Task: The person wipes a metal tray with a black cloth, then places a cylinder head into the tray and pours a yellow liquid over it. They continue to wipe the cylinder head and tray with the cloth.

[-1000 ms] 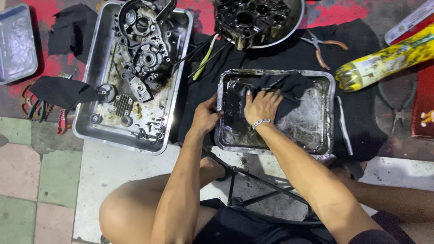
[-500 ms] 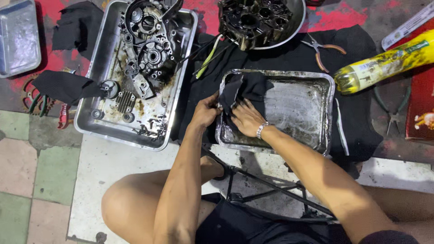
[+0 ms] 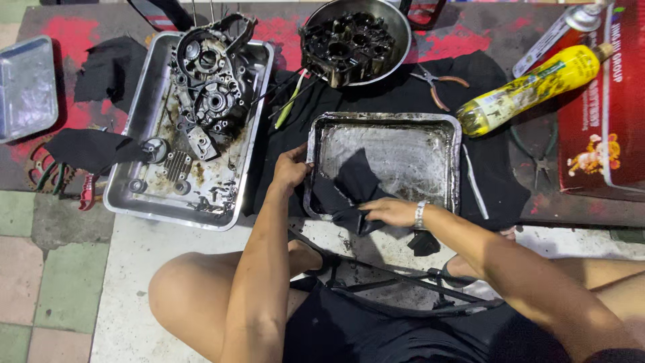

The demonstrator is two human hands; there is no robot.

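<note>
Our left hand point(image 3: 290, 169) gripped the tray point(image 3: 388, 121) rim while our right hand point(image 3: 393, 212) pressed one black rag point(image 3: 353, 185) inside it. We counted three trays, one yellow bottle point(image 3: 531, 89) and one red box point(image 3: 608, 121) at right.

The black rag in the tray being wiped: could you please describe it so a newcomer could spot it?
Find the square metal tray nearest the person. The black rag lies at its near left corner under the right hand. Unlike the other dark cloths, it lies inside a tray.
</note>
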